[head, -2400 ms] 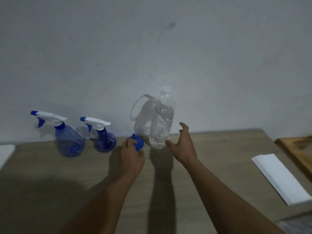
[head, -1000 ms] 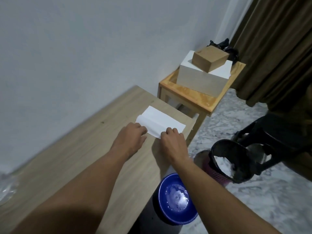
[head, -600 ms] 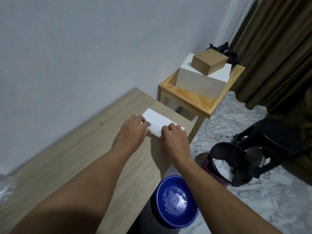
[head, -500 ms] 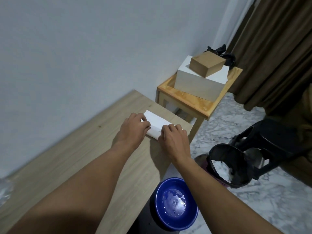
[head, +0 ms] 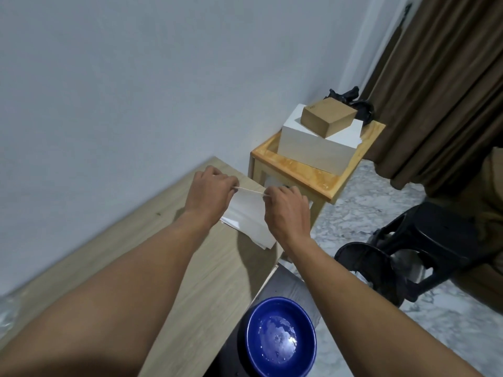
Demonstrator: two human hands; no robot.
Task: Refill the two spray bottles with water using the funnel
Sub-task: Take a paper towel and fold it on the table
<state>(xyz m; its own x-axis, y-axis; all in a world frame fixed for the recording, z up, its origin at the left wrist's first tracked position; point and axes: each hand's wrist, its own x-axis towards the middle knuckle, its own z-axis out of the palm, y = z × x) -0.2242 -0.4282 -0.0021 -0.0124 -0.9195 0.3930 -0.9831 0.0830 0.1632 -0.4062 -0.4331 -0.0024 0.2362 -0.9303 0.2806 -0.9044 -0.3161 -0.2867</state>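
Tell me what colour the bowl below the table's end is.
Deep blue, wet and glinting inside. The bowl shows best in the head view, the only one.

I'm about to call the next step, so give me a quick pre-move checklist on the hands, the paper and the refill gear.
1. Grip on paper: left hand and right hand both pinch its top edge: ok.
2. Paper clear of table: lower end looks to rest on it: not ok.
3. Spray bottles in view: not ok.
4. Funnel in view: not ok.
5. Water nearby: blue bowl looks wet inside; amount: cannot tell.
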